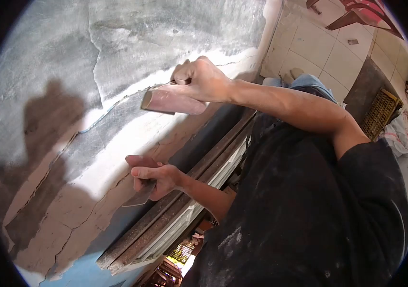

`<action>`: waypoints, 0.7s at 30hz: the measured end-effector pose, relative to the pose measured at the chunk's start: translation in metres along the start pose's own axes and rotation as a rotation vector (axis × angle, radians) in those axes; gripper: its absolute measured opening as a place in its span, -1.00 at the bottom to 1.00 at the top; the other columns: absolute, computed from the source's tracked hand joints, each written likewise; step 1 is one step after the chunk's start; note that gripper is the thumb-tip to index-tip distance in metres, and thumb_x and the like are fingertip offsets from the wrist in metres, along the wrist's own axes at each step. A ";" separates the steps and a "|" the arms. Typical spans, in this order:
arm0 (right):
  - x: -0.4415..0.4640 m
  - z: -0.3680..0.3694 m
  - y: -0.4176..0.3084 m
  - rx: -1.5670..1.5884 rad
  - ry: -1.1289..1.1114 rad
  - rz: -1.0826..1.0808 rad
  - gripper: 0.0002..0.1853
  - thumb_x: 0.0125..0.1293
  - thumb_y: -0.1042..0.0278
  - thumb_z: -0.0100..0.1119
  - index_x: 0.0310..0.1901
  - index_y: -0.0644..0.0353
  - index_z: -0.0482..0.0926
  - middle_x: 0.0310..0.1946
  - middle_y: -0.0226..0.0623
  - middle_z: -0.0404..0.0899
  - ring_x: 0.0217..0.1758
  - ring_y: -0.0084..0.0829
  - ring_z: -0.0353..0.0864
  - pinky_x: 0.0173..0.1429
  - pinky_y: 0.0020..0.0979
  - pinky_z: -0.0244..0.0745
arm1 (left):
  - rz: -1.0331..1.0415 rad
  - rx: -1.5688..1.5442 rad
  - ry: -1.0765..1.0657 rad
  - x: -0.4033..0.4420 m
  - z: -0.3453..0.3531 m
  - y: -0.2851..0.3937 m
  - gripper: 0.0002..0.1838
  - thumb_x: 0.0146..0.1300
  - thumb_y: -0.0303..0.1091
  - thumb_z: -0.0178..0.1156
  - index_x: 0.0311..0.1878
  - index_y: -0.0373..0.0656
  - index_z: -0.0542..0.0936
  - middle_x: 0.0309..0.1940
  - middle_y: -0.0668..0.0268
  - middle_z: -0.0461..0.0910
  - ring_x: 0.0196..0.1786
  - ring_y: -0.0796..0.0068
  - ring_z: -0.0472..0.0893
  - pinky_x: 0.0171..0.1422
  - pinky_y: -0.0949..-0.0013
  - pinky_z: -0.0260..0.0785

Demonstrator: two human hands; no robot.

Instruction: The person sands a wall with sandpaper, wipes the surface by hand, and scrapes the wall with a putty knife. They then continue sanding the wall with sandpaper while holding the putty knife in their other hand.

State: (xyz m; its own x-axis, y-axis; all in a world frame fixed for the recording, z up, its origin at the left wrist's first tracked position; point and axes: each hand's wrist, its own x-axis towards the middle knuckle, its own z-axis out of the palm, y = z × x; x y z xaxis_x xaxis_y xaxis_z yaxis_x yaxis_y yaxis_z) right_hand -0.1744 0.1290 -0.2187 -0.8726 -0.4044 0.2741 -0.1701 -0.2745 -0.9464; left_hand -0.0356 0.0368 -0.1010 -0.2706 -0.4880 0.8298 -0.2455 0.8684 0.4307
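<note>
My right hand [199,83] is closed round a wide, flat, scraper-like tool [173,101] with a reddish-brown face, held against or just off the wall; I cannot tell whether it touches. My left hand [158,179] grips a scraper [139,197] with a thin greyish blade. A reddish-brown piece [142,161] sticks out on the other side of that hand, and I cannot make out whether it belongs to the scraper. Before both hands is the wall [132,38], grey and patchy, with long cracks and strips of bare brownish plaster.
Beside the wall runs a long, dusty wooden ledge or frame [165,215]. Light floor tiles [309,45] lie behind, with a dark red chair [362,16], a yellow crate [381,112] and a whitish sack [397,136]. Shadows of a head and arms fall on the wall.
</note>
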 end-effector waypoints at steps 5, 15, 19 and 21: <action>-0.020 -0.011 0.038 -0.181 -0.075 0.083 -0.45 0.16 0.13 0.36 -0.75 0.25 0.28 -0.75 -0.32 0.40 -0.66 -0.57 0.30 -0.56 -0.40 0.25 | -0.010 0.053 0.036 0.001 -0.003 -0.004 -0.63 0.40 -0.15 0.09 -0.42 -0.23 0.34 -0.40 0.08 0.66 -0.60 0.64 0.54 -0.68 0.66 0.24; -0.017 0.004 0.030 -0.082 -0.002 0.022 -0.49 0.20 0.09 0.34 -0.72 0.22 0.38 -0.70 -0.37 0.49 -0.67 -0.58 0.31 -0.58 -0.43 0.26 | 0.043 0.089 0.095 0.001 -0.008 -0.017 -0.56 0.32 -0.05 0.18 -0.43 -0.28 0.41 -0.53 0.27 0.50 -0.56 0.57 0.48 -0.69 0.58 0.29; -0.010 0.005 0.024 -0.038 -0.040 0.045 -0.52 0.17 0.08 0.35 -0.70 0.24 0.43 -0.69 -0.34 0.49 -0.65 -0.58 0.33 -0.54 -0.42 0.29 | 0.019 0.037 0.078 -0.001 -0.004 -0.010 -0.55 0.30 -0.04 0.20 -0.44 -0.28 0.41 -0.55 0.27 0.46 -0.58 0.57 0.46 -0.70 0.56 0.28; 0.004 0.010 -0.002 0.011 0.023 -0.036 -0.51 0.16 0.08 0.36 -0.70 0.26 0.42 -0.71 -0.33 0.46 -0.65 -0.56 0.33 -0.53 -0.42 0.28 | -0.006 0.065 0.118 0.000 -0.004 -0.008 -0.55 0.29 -0.03 0.21 -0.45 -0.27 0.41 -0.55 0.27 0.46 -0.59 0.57 0.45 -0.69 0.56 0.28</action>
State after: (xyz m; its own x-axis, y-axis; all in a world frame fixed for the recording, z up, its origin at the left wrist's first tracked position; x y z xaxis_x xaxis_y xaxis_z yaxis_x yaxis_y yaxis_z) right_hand -0.1731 0.1197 -0.2139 -0.8763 -0.3740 0.3036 -0.1964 -0.2982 -0.9341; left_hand -0.0302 0.0300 -0.1030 -0.1583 -0.4758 0.8652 -0.3072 0.8565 0.4148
